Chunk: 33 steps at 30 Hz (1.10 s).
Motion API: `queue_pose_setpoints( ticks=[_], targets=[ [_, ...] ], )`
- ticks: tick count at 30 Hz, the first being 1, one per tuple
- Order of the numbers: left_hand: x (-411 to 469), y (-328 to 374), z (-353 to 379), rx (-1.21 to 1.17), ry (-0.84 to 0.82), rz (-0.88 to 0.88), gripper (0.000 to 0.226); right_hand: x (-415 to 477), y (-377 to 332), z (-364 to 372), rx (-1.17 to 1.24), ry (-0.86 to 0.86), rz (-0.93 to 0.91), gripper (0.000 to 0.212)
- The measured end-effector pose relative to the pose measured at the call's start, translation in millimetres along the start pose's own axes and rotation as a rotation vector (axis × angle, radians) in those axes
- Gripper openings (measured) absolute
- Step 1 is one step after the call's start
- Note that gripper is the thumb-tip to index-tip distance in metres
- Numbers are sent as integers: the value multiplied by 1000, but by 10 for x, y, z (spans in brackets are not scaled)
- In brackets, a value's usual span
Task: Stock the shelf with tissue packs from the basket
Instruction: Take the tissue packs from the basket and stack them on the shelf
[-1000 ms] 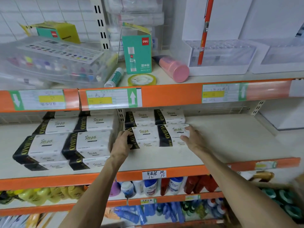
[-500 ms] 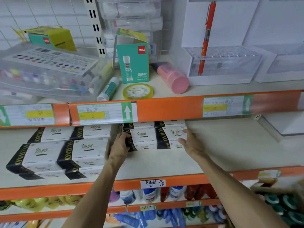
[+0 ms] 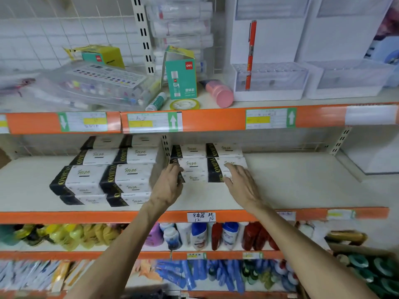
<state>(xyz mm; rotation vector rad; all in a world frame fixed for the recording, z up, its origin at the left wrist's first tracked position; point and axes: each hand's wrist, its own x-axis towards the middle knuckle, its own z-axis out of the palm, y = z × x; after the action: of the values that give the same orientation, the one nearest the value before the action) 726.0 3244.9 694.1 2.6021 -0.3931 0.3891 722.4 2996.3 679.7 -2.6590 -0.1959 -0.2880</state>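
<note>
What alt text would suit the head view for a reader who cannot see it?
A person's left hand and right hand touch the front tissue packs of a small stack on an orange-edged shelf. A larger stack lies to the left; stationery sits above.

Retail shop, stock aisle. Tiered shelving [image 3: 280, 186] on slotted uprights [image 3: 143, 35] carries orange edge strips [image 3: 216, 119] fitted with printed price labels [image 3: 271, 118] and a handwritten tag [image 3: 200, 216]. Goods are grouped by type, in multiples: stacked tissue packs [image 3: 127, 175], a glue-stick box [image 3: 181, 79], bottles [image 3: 198, 236] on a lower level.
</note>
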Motion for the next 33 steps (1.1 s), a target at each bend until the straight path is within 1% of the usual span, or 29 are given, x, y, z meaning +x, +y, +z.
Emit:
queue_pose_setpoints(
  ticks=[3, 6, 8, 13, 16, 22, 25, 28, 30, 33],
  targets=[
    [-309, -18, -115, -19, -51, 30, 38, -136, -264, 126, 36, 7, -81, 45],
    [-603, -118, -257, 22, -150, -18, 41, -305, -585, 287, 37, -14, -163, 42],
    [-776, -206, -362, 33, -196, -44, 39, -416, -800, 390, 4, -65, -248, 39],
    [-1202, -480, -647, 33, -276, 4, 29, -591, -1301, 653, -39, -202, -481, 33],
    [-1518, -792, -813, -2, -271, -83, 27, -678, -1650, 882, -52, -248, -546, 28],
    [-2387, -1759, -1129, 4, -336, -258, 22, -1019, -2460, 1518, -2, -371, -490, 27],
    [-2907, -2351, -1245, -9, -374, -401, 22, -1254, -2834, 1911, 0, -439, -457, 26],
    [-3427, -2863, -1208, 0, -418, -542, 26, -1507, -3053, 2333, 8, -509, -398, 25],
    [-3811, -3077, -1118, 6, -480, -652, 26, -1714, -3126, 2575, 13, -609, -359, 27],
    [-4279, -3339, -885, 19, -602, -791, 26, -1914, -3171, 2932, -43, -755, -329, 38]
  ],
)
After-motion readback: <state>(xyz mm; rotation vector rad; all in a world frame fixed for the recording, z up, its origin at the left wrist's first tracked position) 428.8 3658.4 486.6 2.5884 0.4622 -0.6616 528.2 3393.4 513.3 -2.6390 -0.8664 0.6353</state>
